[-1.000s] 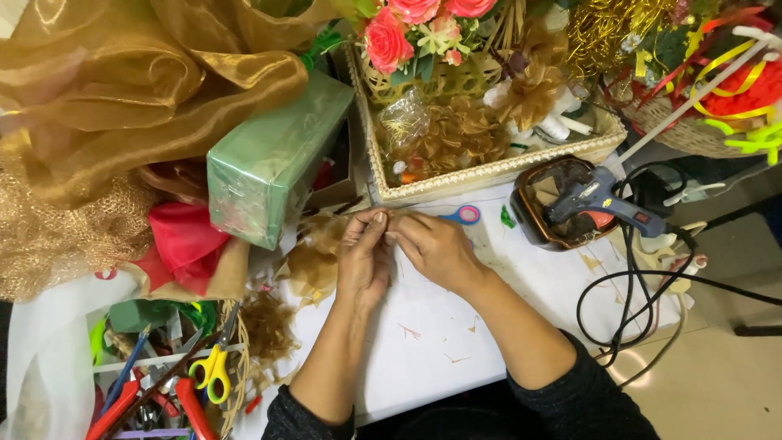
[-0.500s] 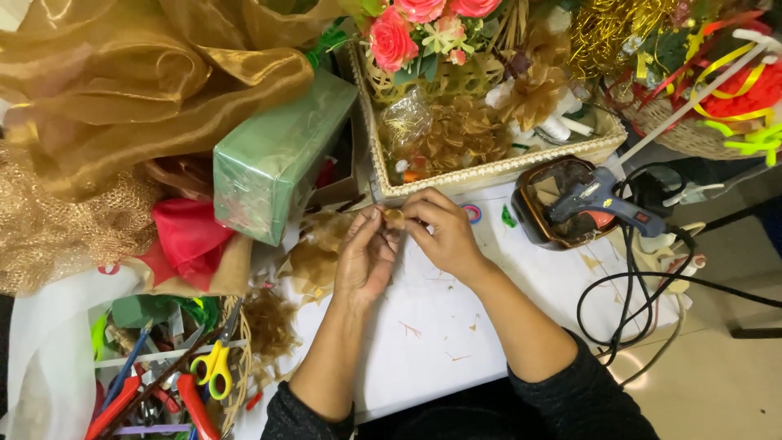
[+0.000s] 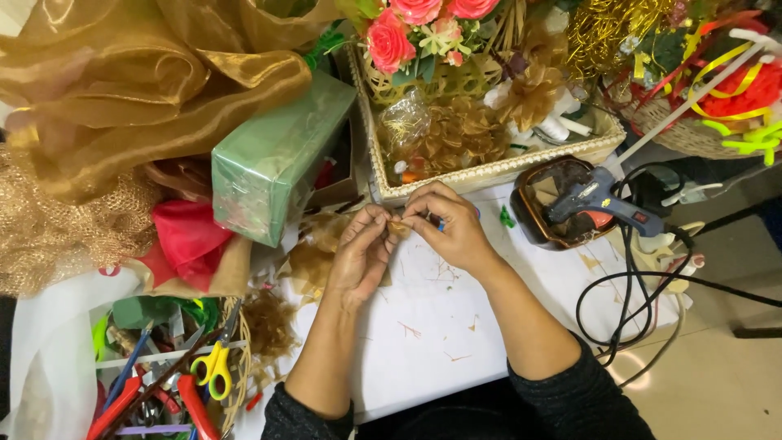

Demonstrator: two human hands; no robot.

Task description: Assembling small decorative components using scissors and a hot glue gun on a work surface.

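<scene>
Both hands meet over the white counter (image 3: 456,326), pinching one small gold scrap (image 3: 398,228). The left hand (image 3: 358,253) grips its left end, the right hand (image 3: 448,228) its right end, so its long axis runs between the grips, equally near both. Just beyond lies the tray (image 3: 489,171); farther right, the glue gun (image 3: 599,202).

Bench layout: white paper-covered bench (image 3: 456,326) carries all. Rectangular woven tray of artificial flowers (image 3: 489,167) at back centre; green wrapped foam block (image 3: 277,159) left of it; blue glue gun (image 3: 599,200) in a brown dish (image 3: 538,220), right of tray. Yellow-handled scissors (image 3: 212,367) front left. Both hands (image 3: 407,236) meet just before the tray.
</scene>
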